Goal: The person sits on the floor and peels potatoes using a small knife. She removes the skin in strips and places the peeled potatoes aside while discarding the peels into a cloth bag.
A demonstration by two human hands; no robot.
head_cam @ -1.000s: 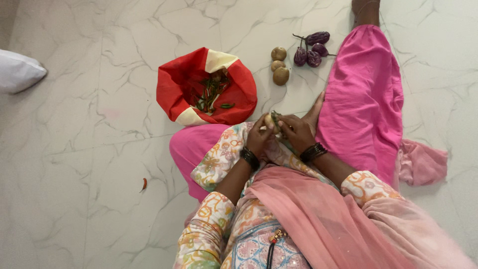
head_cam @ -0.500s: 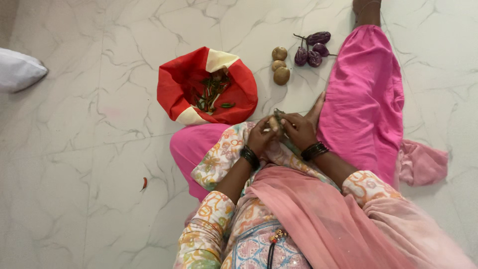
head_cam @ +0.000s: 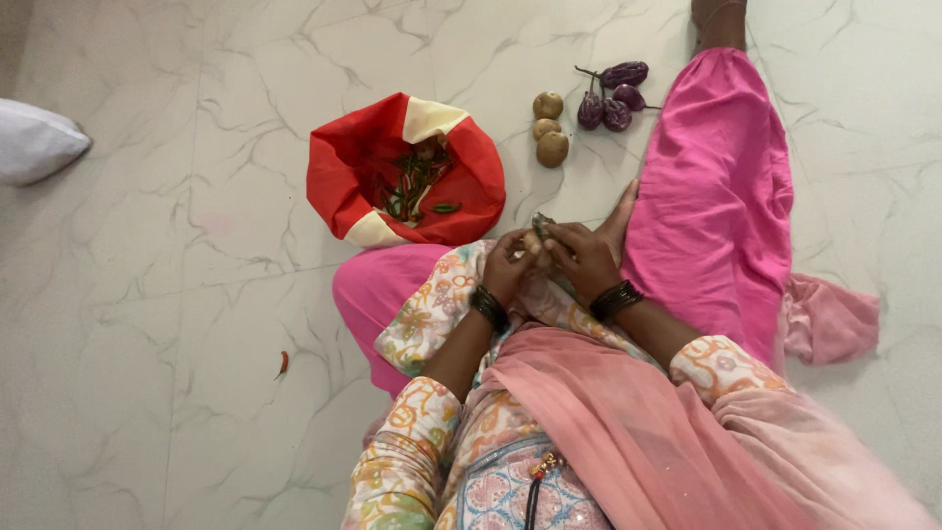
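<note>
I sit on a marble floor with both hands raised over my lap. My left hand cups a small pale potato, mostly hidden by the fingers. My right hand presses against the same potato from the right and pinches a small dark tool at its top; what kind of tool it is I cannot tell. Both wrists wear dark bangles.
A red cloth bag with green chillies lies open ahead on the left. Three potatoes and several small purple aubergines lie on the floor beyond. A lone red chilli lies left. A white cushion is far left.
The potato has turned a little between my fingers and my right fingers have shifted over its top. The rest is still.
</note>
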